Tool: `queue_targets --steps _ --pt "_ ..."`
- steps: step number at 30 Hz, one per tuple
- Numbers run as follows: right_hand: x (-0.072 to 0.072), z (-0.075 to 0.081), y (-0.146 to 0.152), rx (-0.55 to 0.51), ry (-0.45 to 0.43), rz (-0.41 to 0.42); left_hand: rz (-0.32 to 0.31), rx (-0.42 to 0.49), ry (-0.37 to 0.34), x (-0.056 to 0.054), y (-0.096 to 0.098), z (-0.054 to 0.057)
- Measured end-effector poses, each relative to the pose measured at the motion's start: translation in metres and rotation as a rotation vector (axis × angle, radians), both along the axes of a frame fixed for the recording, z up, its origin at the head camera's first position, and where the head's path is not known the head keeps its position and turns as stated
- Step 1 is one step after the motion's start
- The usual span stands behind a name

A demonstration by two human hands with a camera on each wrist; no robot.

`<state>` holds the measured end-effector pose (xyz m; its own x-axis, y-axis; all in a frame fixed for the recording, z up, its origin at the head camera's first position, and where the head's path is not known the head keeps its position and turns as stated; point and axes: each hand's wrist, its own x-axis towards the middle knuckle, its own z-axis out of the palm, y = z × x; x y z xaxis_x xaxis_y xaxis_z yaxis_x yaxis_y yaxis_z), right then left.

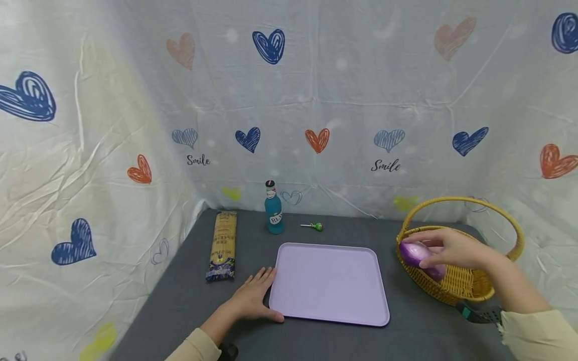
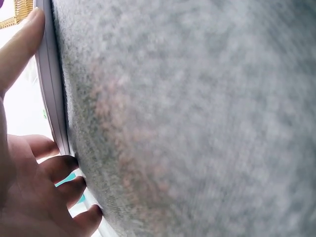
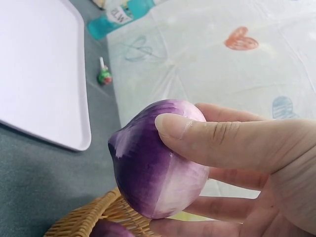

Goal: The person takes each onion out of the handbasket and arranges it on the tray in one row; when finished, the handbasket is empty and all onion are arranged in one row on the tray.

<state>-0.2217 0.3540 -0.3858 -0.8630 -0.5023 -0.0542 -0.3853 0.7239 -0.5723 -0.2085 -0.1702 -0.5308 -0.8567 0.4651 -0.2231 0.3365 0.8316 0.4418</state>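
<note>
My right hand (image 1: 444, 248) grips a purple onion (image 3: 153, 163) between thumb and fingers, over the left side of a yellow wicker basket (image 1: 460, 282). A second purple, rounded thing (image 1: 436, 273) lies in the basket below, partly hidden by the hand and the held onion. My left hand (image 1: 255, 297) rests at the left edge of a pale lilac tray (image 1: 329, 283), fingers spread and thumb by the near left corner. In the left wrist view, the thumb (image 2: 24, 44) lies along the tray's rim.
Behind the tray, a blue bottle (image 1: 273, 213) stands upright beside a green lollipop (image 1: 318, 226). A long yellow packet (image 1: 223, 245) lies at the left on the grey tabletop (image 1: 180, 301). The basket's tall handle (image 1: 460, 199) arches over it. A heart-printed cloth (image 1: 343, 100) hangs behind.
</note>
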Motion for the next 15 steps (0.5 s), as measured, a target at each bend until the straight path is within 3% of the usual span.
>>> queue_targets --steps 11,15 --pt "-0.005 -0.003 -0.009 -0.053 -0.003 0.049 -0.006 -0.006 -0.013 0.0 -0.002 -0.002" --pt "-0.007 -0.003 -0.014 -0.081 -0.052 0.054 -0.003 -0.008 -0.015 -0.001 -0.002 -0.002"
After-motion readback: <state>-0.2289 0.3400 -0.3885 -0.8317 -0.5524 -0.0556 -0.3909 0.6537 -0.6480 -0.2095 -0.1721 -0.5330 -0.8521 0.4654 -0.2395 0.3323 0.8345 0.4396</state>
